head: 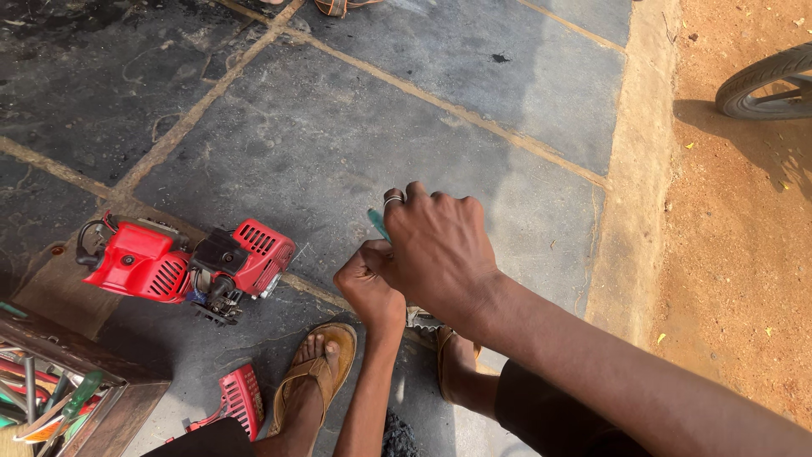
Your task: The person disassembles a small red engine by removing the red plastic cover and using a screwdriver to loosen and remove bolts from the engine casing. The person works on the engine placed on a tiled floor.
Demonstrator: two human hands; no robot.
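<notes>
Hands meet above the stone floor point(355, 144), right of the red engine point(182, 262): left hand point(370, 289) fisted, right hand point(440, 250) pinching a teal-handled tool point(378, 222). Steadying wrist against wrist should help control; the working tip is hidden.

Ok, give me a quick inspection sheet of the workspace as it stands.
Surface: dark stone floor, stained, with sandy joints.
Job's things: thin green-tipped tool held between both hands.
Clutter: red small engine; loose red cover; wooden toolbox with screwdrivers.
Grippers: left hand and right hand closed together on the tool.
Cables: black loop on the engine's left end.
Surroundings: orange dirt; wheel.
</notes>
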